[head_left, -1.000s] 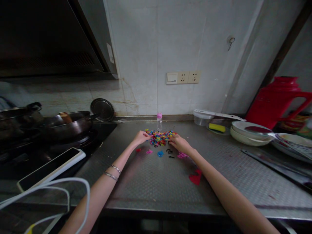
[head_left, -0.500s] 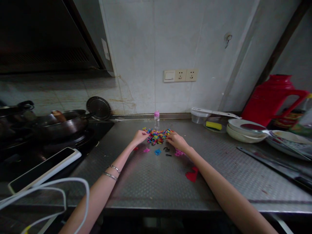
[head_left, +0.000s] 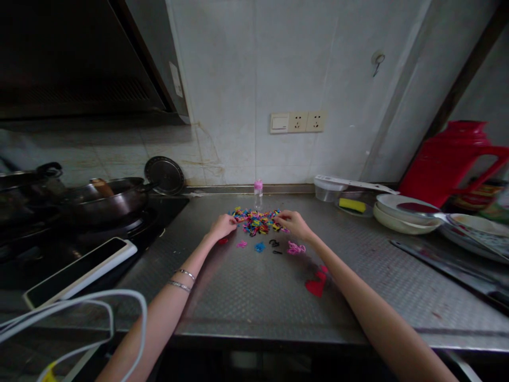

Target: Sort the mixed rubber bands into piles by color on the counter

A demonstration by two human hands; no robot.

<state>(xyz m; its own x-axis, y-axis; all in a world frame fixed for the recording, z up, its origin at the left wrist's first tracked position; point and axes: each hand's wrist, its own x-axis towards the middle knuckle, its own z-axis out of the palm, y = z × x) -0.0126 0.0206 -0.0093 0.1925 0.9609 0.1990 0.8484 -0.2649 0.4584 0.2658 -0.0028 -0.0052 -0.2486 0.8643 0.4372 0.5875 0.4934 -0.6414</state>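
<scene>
A heap of small multicoloured bands (head_left: 258,225), like little hair ties, lies on the metal counter. At its left edge my left hand (head_left: 223,226) has its fingers pinched; whatever is between them is too small to make out. My right hand (head_left: 296,225) pinches at the heap's right edge, its fingertips likewise hiding any held thing. In front are sorted-looking clusters: small pink bands (head_left: 242,244), blue bands (head_left: 260,247), black bands (head_left: 274,243) and a bigger pink bunch (head_left: 296,248). Some red bands (head_left: 223,241) sit under my left hand.
Behind the heap stands a small clear bottle with a pink cap (head_left: 258,193). A red heart-shaped piece (head_left: 315,287) lies by my right forearm. Left are a pan (head_left: 115,201), a white-edged device (head_left: 83,270) and a white cable (head_left: 139,313); right, bowls (head_left: 401,224) and a long knife (head_left: 445,268).
The view has shifted slightly. My left hand has drawn a little left, away from the heap's middle. The right hand stays at the heap's right edge, uncovering more of the pink bunch.
</scene>
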